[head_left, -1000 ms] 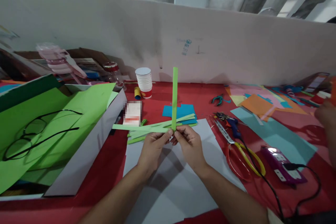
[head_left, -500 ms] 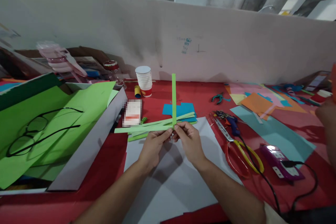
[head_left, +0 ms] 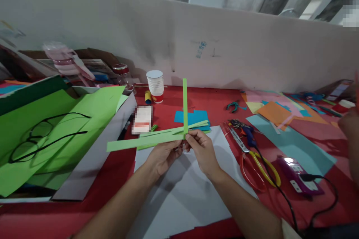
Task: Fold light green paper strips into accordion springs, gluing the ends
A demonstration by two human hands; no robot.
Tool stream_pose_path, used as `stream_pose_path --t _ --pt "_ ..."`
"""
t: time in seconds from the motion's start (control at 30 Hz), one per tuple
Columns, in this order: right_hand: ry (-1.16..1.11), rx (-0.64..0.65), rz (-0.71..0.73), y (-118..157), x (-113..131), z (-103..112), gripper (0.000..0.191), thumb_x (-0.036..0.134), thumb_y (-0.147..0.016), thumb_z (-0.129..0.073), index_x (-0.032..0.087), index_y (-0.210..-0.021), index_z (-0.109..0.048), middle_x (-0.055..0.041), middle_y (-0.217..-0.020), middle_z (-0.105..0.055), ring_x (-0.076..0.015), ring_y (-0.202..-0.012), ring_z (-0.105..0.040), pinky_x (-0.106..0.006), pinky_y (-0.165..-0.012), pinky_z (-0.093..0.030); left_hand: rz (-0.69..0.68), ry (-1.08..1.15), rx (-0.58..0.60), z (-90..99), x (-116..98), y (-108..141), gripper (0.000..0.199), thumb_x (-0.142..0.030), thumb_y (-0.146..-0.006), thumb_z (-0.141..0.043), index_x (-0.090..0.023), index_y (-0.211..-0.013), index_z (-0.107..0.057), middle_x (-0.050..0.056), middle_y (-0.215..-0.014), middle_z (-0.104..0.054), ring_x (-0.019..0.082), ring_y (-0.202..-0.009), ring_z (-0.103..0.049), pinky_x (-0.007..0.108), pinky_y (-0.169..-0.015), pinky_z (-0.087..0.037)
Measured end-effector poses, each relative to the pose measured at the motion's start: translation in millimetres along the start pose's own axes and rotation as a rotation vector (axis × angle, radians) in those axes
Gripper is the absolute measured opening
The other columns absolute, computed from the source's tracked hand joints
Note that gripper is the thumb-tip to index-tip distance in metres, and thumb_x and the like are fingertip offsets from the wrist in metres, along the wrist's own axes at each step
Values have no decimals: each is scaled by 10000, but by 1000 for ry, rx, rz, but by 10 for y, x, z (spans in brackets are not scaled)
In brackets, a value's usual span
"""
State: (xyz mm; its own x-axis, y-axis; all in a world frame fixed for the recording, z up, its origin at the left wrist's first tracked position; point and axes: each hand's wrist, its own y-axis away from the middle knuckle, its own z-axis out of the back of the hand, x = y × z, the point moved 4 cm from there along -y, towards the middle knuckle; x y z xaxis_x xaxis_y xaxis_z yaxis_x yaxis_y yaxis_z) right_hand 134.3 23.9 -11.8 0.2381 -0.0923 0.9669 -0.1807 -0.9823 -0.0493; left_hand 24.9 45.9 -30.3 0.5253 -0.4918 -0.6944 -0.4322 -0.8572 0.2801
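My left hand (head_left: 164, 157) and my right hand (head_left: 201, 150) meet over a white sheet of paper (head_left: 182, 201), both closed in a pinch. A bright green paper strip (head_left: 185, 104) stands upright from the fingertips of my right hand. From the same spot a pale green paper strip (head_left: 126, 144) reaches out to the left, gripped at its right end by my left hand. The two strips form a corner; how they join is hidden by the fingers. Just behind the hands lie several loose green strips (head_left: 198, 124) and some blue paper pieces (head_left: 206, 115).
On the left, a box (head_left: 112, 134) holds green sheets and eyeglasses (head_left: 33, 142). A paper cup (head_left: 155, 86) stands at the back. To the right are scissors (head_left: 259, 166), a glue gun (head_left: 248, 134), pliers (head_left: 233, 106), a purple power socket (head_left: 298, 175) and another person's hand (head_left: 349, 127).
The pale green strip now stretches farther left and its free end sits lower. The upright strip stays nearly in place. My left fingers have shifted slightly, and the view has moved a little.
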Motion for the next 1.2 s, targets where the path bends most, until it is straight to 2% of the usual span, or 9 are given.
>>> stream_pose_path --t 0.07,0.2,0.5,0.63,0.73,0.83,0.93,1.03,1.2 --pt "34 1 20 9 17 -1 128 308 -771 -633 183 -780 -602 40 -575 -586 -94 -501 -535 -223 -503 -444 -6 -14 -14 -5 -14 4 145 -180 -592 -772 -122 -686 -679 30 -652 -644 121 -594 -558 255 -604 -462" --pt "47 26 37 25 21 -10 136 314 -778 -631 181 -790 -605 32 -605 -586 -92 -521 -535 -220 -500 -442 22 -108 81 -32 -60 13 137 -224 -615 -764 -115 -665 -698 42 -631 -649 136 -602 -567 251 -608 -444" --pt "116 -8 43 36 34 -2 133 310 -747 -656 187 -791 -630 33 -583 -590 -101 -514 -539 -230 -500 -452 0 -274 67 13 -160 9 146 -241 -622 -772 -124 -695 -727 42 -615 -646 101 -553 -517 226 -559 -393" --pt "182 -16 42 58 90 -14 103 291 -765 -633 190 -783 -644 22 -579 -597 -114 -532 -542 -249 -530 -466 -55 -265 85 -35 -203 37 118 -235 -646 -753 -122 -658 -719 33 -580 -623 97 -533 -497 237 -549 -380" --pt "183 23 79 69 89 -17 147 302 -789 -602 196 -879 -651 -1 -659 -622 -137 -597 -569 -277 -585 -489 -69 -216 122 -74 -195 38 136 -253 -678 -727 -118 -692 -720 51 -619 -642 132 -588 -552 270 -609 -425" --pt "138 55 80 66 56 -22 242 280 -756 -643 212 -987 -616 -16 -790 -645 -148 -689 -591 -292 -668 -501 -65 -130 29 -44 -167 19 123 -224 -647 -749 -128 -719 -723 50 -680 -673 132 -636 -584 269 -664 -455" --pt "134 0 77 48 39 -13 217 276 -740 -663 208 -936 -600 -7 -784 -638 -141 -686 -586 -283 -668 -496 -75 -68 -52 -25 -156 21 126 -195 -612 -772 -144 -715 -722 30 -684 -683 107 -618 -582 251 -676 -466" --pt "125 -47 55 25 27 -4 133 298 -762 -634 193 -834 -598 9 -702 -624 -125 -611 -563 -266 -615 -481 -93 -79 -47 -57 -168 46 115 -190 -608 -774 -142 -693 -713 18 -643 -672 94 -572 -564 244 -656 -468" --pt "199 -68 34 -1 39 22 139 315 -748 -640 176 -755 -632 18 -609 -602 -121 -569 -539 -248 -561 -449 -118 -163 -48 -76 -175 70 137 -216 -609 -774 -138 -700 -708 23 -662 -667 100 -599 -570 225 -631 -459"
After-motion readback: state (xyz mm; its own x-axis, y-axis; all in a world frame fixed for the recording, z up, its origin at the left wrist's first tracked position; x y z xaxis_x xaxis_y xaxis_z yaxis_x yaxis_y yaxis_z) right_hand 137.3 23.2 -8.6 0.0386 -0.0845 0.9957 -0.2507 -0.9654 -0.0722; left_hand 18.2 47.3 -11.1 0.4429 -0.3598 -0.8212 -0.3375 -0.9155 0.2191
